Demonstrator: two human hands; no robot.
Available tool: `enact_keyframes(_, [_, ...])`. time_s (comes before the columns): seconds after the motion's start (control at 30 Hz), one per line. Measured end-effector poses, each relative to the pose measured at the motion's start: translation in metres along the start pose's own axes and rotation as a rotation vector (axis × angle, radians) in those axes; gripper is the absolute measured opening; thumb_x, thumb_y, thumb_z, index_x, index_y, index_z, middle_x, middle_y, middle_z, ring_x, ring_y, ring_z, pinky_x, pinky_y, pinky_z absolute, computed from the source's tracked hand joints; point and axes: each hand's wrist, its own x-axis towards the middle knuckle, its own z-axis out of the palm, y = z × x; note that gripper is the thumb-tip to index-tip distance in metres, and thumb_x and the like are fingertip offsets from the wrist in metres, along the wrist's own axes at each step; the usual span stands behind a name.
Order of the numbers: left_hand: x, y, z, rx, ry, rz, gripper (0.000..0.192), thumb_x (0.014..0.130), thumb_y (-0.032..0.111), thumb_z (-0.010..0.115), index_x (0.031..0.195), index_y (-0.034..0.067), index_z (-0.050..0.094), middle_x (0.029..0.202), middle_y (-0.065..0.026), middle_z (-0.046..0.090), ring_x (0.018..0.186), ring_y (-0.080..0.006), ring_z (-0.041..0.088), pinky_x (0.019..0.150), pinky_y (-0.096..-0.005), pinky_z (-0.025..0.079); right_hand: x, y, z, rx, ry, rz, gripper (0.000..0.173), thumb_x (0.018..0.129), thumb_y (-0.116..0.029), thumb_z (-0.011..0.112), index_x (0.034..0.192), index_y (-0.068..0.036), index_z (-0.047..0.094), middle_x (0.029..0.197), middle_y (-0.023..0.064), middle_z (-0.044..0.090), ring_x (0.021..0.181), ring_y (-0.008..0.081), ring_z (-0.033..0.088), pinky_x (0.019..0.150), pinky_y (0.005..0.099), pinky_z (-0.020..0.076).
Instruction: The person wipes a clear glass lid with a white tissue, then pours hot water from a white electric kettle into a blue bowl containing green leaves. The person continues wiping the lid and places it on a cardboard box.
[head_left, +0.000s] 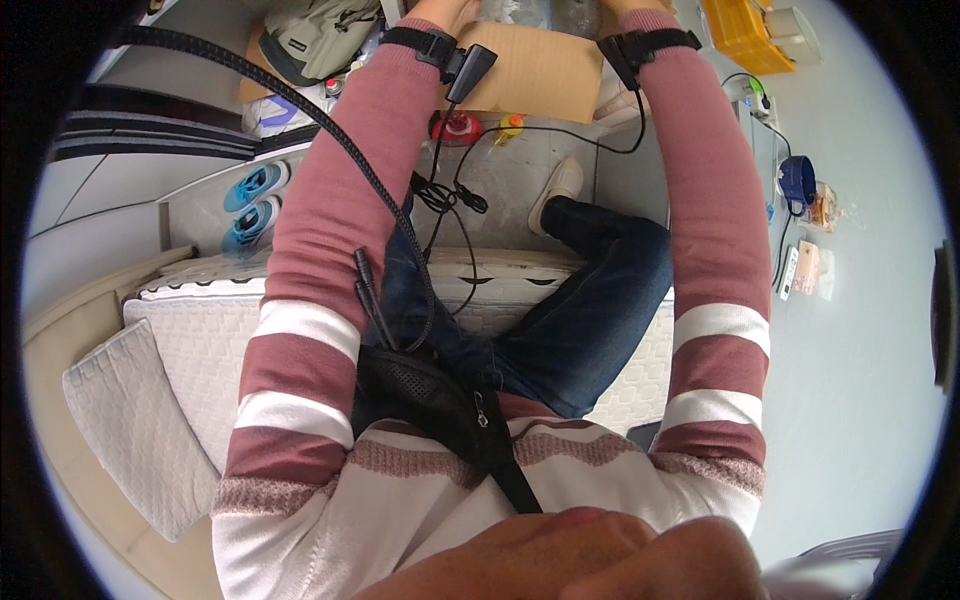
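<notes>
Both arms reach forward to the top edge of the picture, each with a black strap and a small wired device at the wrist. Part of my left hand (444, 13) shows at the top, beside the left end of a cardboard box (532, 71); its fingers are mostly cut off. Of my right hand (634, 4) only a sliver near the wrist is visible, at the box's right side. Clear plastic packaging (517, 13) lies between the hands, beyond the cardboard. What either hand touches cannot be made out.
Under the cardboard stand a red bottle (457, 129) and a yellow bottle (510, 129). Blue sneakers (255, 187) rest on the floor at left, below a backpack (319, 37). Black cables (435, 196) hang before my legs. At right are a yellow crate (739, 34) and a blue mug (796, 180).
</notes>
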Motion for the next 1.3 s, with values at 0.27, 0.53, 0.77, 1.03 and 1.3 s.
enact_keyframes(0.27, [0.012,-0.007,-0.006,0.062,-0.008,0.097,0.023,0.109,0.023,0.050,0.099,0.010,0.066,0.075,0.0010,0.062,0.059,-0.0092,0.053,0.049,-0.0262,0.037,-0.005,-0.058,-0.021,0.466,-0.134,0.116,0.020,0.089,-0.012,0.072,0.102,0.003,0.074,0.087,0.0145,0.075,0.077,0.0228,0.070,0.072,0.0372,0.0542])
enact_keyframes(0.53, [0.002,0.000,0.004,0.115,0.019,0.188,0.024,0.108,0.022,0.051,0.112,0.005,0.068,0.090,-0.0024,0.067,0.076,-0.0115,0.062,0.062,-0.0276,0.048,0.032,-0.037,0.018,0.336,0.185,0.097,0.017,0.089,-0.014,0.072,0.098,0.000,0.075,0.086,0.0140,0.073,0.080,0.0264,0.070,0.074,0.0376,0.0546])
enact_keyframes(0.77, [0.030,-0.011,-0.018,0.340,0.074,0.472,0.017,0.105,0.013,0.051,0.106,0.004,0.066,0.091,-0.0047,0.068,0.083,-0.0170,0.063,0.074,-0.0327,0.051,0.003,-0.006,0.014,0.044,-0.025,0.093,0.022,0.085,-0.015,0.073,0.102,-0.002,0.074,0.093,0.0209,0.074,0.090,0.0394,0.071,0.082,0.0460,0.0555])
enact_keyframes(1.03, [0.021,0.000,-0.011,0.633,0.172,0.626,0.019,0.106,0.015,0.049,0.105,0.001,0.063,0.086,-0.0148,0.067,0.082,-0.0235,0.065,0.075,-0.0383,0.050,0.002,-0.033,-0.006,0.706,-0.330,0.350,0.016,0.090,-0.010,0.073,0.101,0.002,0.074,0.084,0.0068,0.073,0.078,0.0128,0.067,0.071,0.0292,0.0541])
enact_keyframes(1.3, [0.005,0.004,0.009,0.511,0.015,0.766,0.014,0.103,0.010,0.052,0.101,0.001,0.061,0.084,-0.0101,0.064,0.079,-0.0186,0.061,0.074,-0.0354,0.050,0.033,-0.012,0.027,0.740,0.211,0.322,0.016,0.091,-0.007,0.074,0.105,0.002,0.073,0.088,0.0078,0.075,0.080,0.0159,0.070,0.072,0.0304,0.0553])
